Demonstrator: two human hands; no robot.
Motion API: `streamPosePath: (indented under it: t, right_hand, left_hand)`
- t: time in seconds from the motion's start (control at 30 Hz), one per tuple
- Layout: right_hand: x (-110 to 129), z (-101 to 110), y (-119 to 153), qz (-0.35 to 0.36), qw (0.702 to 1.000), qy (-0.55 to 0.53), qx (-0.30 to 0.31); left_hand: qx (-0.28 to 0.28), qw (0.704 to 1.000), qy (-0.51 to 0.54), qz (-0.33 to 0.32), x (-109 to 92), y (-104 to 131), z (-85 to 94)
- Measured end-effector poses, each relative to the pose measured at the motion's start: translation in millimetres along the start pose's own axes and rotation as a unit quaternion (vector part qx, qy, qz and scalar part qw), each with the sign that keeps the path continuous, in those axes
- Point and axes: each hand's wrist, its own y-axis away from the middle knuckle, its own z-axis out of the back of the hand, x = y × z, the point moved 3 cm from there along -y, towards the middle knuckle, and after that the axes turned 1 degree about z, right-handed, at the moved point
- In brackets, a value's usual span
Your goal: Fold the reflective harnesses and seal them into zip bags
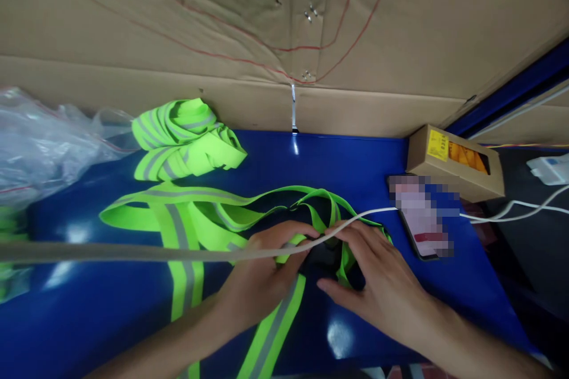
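A bright green reflective strap [180, 231] with a grey stripe lies in loose loops on the blue table, with two ends running toward me. My left hand [271, 260] is closed, thumb and index finger pinching the strap beside a dark black piece [324, 254] whose kind I cannot make out. Opposite it, my right hand [377, 260] has its fingertips at the top of the black piece, its thumb spread away below. Part of the strap passes under the right fingers. A pale cord [213, 253] crosses in front of both hands, blurred at the left.
Folded green straps [182, 142] lie at the back left, beside clear plastic bags [53, 142]. At the right are a phone [420, 219] and a cardboard box [462, 160] with orange contents. A cardboard panel [222, 41] stands behind the blue table [111, 308].
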Motion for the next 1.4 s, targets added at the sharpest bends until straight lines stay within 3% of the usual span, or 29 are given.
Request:
streamPosePath:
  t: [0.1, 0.33, 0.57, 0.73, 0.83, 0.93, 1.0, 1.07, 1.23, 1.3, 1.4]
  right_hand:
    - [6, -3, 1, 0.036, 0.991, 0.101, -0.074]
    - [9, -4, 0, 0.119, 0.983, 0.133, -0.040]
    - [10, -4, 2, 0.087, 0.990, 0.079, -0.074]
    - [14, -5, 1, 0.129, 0.978, 0.129, -0.102]
    - [9, -4, -1, 0.129, 0.977, 0.134, -0.104]
    - [0, 6, -1, 0.093, 0.984, 0.100, -0.112]
    - [-7, 15, 1, 0.045, 0.996, 0.033, -0.068]
    - [-11, 21, 4, -0.005, 0.999, -0.038, 0.012]
    - [-9, 20, 8, -0.050, 0.984, -0.098, 0.136]
    - [-8, 15, 8, -0.042, 0.977, -0.103, 0.184]
    - [-9, 10, 9, -0.035, 0.973, -0.108, 0.199]
  left_hand:
    - [-0.026, 0.999, 0.040, 0.019, 1, 2, -4.5]
    - [-0.009, 0.995, 0.088, 0.052, 5, 4, -4.3]
    - [-0.024, 0.999, 0.043, -0.019, 1, 6, -2.0]
    - [-0.050, 0.997, 0.039, -0.040, -2, 7, -2.4]
    - [-0.049, 0.998, 0.033, -0.019, -3, 2, 7.7]
    - [-0.131, 0.991, -0.016, -0.004, -6, -4, 30.8]
    - [-0.200, 0.979, -0.033, 0.003, -8, -5, 43.2]
    - [-0.213, 0.977, -0.025, -0.013, -10, -4, 44.4]
    - [-0.130, 0.985, -0.001, -0.109, -13, 3, 22.2]
    - [-0.132, 0.984, -0.001, -0.118, -12, 3, 20.8]
    - [-0.093, 0.987, -0.010, -0.127, -12, -1, 24.7]
